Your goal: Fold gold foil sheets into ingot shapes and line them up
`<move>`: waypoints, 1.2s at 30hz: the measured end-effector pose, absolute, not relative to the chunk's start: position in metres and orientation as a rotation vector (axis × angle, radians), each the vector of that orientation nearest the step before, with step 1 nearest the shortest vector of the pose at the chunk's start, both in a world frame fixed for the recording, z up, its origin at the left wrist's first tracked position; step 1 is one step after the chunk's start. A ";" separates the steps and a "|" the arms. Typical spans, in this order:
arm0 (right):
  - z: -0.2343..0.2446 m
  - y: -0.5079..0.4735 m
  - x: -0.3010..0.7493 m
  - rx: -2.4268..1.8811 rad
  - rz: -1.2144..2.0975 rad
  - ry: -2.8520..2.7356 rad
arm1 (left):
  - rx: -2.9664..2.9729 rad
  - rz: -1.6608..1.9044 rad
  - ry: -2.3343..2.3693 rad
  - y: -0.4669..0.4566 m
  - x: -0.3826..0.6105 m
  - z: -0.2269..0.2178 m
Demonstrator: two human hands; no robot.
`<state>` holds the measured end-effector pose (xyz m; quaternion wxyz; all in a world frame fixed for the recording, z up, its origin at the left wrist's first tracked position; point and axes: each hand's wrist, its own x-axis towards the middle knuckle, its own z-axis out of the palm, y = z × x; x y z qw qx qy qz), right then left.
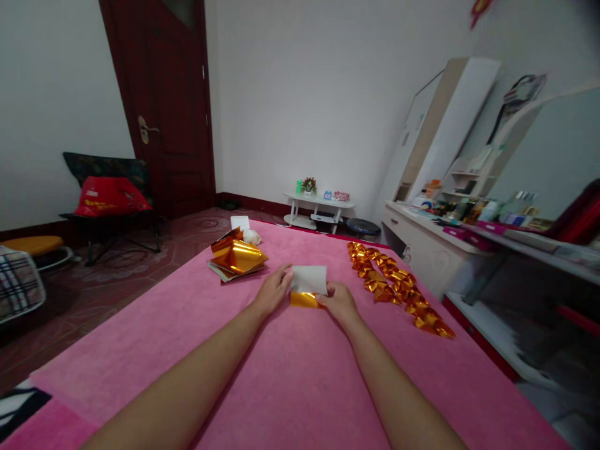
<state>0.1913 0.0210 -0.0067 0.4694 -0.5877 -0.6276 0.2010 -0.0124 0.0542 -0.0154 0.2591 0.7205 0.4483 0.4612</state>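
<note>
Between my hands is a sheet of gold foil paper (308,279), its dull pale back facing up and a shiny gold strip showing along the near edge. My left hand (274,290) grips its left side, fingers at the upper left corner. At the lower right edge, my right hand (340,302) pinches the paper with thumb and fingers. To the left lies a loose stack of gold foil sheets (238,257). On the right, several folded gold foil pieces (396,281) lie in two long rows.
A pink cover (290,369) spreads under everything. Beyond the foil stack sit a white crumpled item (252,237) and a small white tray (240,222). A cluttered dressing table (431,228) stands at right; a camouflage chair holding a red bag (112,197) is at left.
</note>
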 end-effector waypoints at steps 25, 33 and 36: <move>0.001 -0.002 0.185 -1.121 0.998 -0.982 | 1.590 1.114 0.685 0.041 -0.020 -0.001; -0.009 0.005 0.186 -1.194 0.638 -1.042 | 1.541 1.106 0.685 0.036 -0.016 0.001; -0.004 0.001 0.185 -1.237 0.306 -1.168 | 1.424 1.180 0.732 0.034 -0.012 0.001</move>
